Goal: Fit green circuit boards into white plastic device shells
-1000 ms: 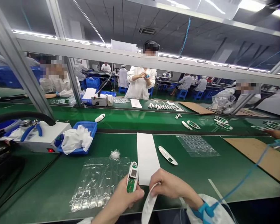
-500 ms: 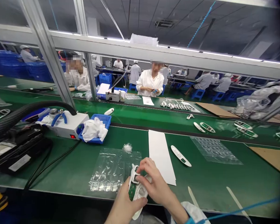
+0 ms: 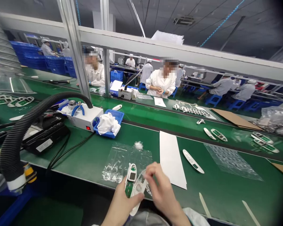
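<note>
Head view: device [image 3: 131, 180] in left hand [image 3: 122, 204]

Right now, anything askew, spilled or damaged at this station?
Nothing looks damaged or spilled. The left hand holds a white housing with its green board exposed; the right hand is at a clear cover. The white sheet lies slightly angled on the green bench.

Paper sheet [image 3: 172, 158] right of plastic tray [image 3: 124, 158]

Place: electronics assembly factory.
Benches: long green conveyor line [image 3: 155, 119] under an aluminium frame [image 3: 73, 47].
People: workers in white coats [image 3: 161, 83] at rows of stations.
Stock: white device shells [image 3: 193, 110], stacked blue crates [image 3: 33, 56].
</note>
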